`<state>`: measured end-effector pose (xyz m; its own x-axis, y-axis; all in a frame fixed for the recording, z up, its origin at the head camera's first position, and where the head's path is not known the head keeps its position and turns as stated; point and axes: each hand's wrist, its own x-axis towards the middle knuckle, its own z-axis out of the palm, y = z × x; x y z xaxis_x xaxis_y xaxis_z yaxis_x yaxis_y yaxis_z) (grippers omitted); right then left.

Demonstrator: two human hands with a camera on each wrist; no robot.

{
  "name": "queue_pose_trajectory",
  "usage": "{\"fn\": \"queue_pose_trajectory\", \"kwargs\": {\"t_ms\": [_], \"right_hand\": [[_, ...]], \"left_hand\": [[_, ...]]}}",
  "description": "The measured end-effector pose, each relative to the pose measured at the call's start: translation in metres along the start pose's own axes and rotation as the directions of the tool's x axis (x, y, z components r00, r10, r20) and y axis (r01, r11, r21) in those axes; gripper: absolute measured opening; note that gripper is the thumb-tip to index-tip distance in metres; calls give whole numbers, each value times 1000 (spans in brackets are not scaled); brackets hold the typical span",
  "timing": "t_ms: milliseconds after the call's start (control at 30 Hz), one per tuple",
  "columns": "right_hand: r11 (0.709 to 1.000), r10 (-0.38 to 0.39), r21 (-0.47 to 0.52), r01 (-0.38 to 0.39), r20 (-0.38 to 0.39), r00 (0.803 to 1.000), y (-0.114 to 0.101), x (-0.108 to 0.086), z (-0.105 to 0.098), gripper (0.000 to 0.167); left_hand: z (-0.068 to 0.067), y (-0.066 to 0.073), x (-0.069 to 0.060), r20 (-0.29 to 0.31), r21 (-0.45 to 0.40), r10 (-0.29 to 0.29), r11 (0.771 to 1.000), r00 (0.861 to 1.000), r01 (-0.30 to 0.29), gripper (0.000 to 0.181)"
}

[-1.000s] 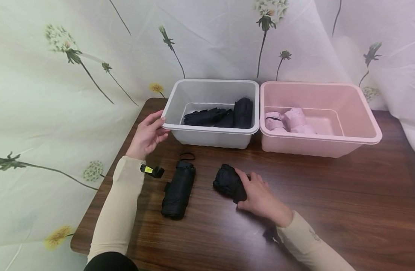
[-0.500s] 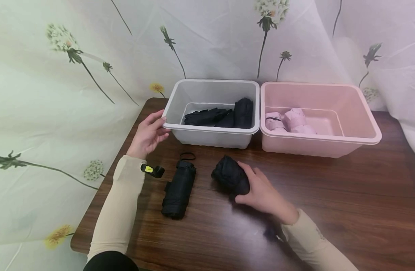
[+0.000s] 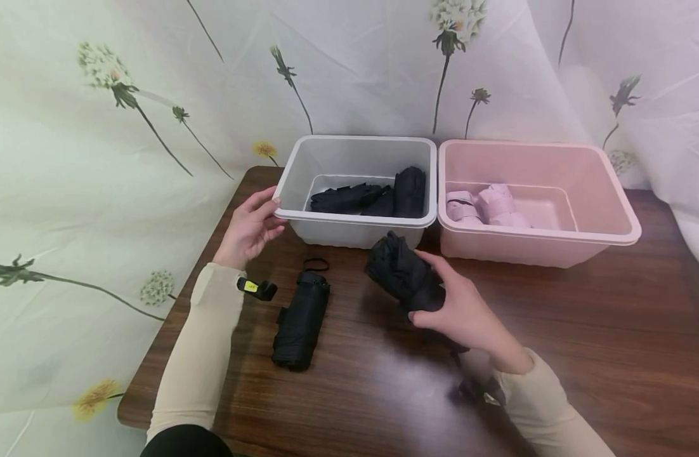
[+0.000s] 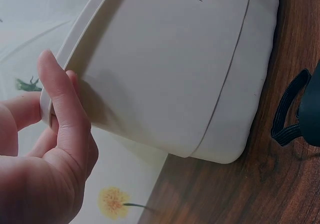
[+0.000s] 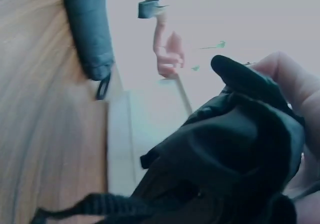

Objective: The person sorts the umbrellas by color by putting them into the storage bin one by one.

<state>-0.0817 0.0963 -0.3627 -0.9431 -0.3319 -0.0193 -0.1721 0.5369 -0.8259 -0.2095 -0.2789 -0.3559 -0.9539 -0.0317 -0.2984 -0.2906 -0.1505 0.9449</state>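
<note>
My left hand [image 3: 249, 227] pinches the left front corner of the white bin's rim [image 4: 56, 66], thumb on one side and fingers on the other. My right hand [image 3: 466, 308] grips a folded black umbrella [image 3: 403, 270], raised off the table and tilted. In the right wrist view this umbrella [image 5: 225, 144] fills the foreground, with a strap hanging off its end. A second folded black umbrella [image 3: 300, 320] lies on the table between the hands, its wrist loop toward the white bin [image 3: 355, 233]. Several black bundles [image 3: 409, 190] lie inside that bin.
A pink bin [image 3: 515, 244] stands right beside the white one, holding pink folded bundles [image 3: 500, 204]. Both rest at the back of a brown wooden table [image 3: 583, 330], against a floral cloth [image 3: 372, 70]. The table's left edge runs beneath my left forearm.
My right hand has taken the black umbrella off the table and lifted it, shifting slightly right. The left hand stays on the white bin's rim.
</note>
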Motion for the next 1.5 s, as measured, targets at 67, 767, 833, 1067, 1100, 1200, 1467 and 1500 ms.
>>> {"fn": "queue_pose_trajectory", "kwargs": {"t_ms": [67,767,833,1067,1100,1200,1467,1500], "right_hand": [[999,-12,46,13,-28,1000,-2,-1,-6,85],[968,82,250,-38,-167,982,-12,-10,-53,78],[960,86,278,-33,-180,980,-13,-10,-56,76],[849,76,526,46,-208,975,-14,-12,-60,63],[840,76,540,52,-211,975,-14,-12,-61,61],[816,81,576,59,-215,973,-14,-13,-63,62],[751,50,649,121,-239,970,-13,-12,-68,60],[732,40,668,137,-243,969,-13,-12,-68,60]], "left_hand": [[0,-1,1,0,-1,3,1000,1000,-3,51],[-1,-1,1,29,-25,13,1000,999,-13,53],[-1,-1,1,29,-25,13,1000,999,-12,53],[-2,0,1,25,-19,11,1000,1000,-10,52],[-2,0,1,24,-17,12,1000,1000,-11,52],[-1,0,1,19,-13,14,1000,1000,-13,52],[-1,0,1,13,-24,6,1000,1000,-6,52],[-1,0,1,13,-22,5,1000,1000,-5,52]]}}
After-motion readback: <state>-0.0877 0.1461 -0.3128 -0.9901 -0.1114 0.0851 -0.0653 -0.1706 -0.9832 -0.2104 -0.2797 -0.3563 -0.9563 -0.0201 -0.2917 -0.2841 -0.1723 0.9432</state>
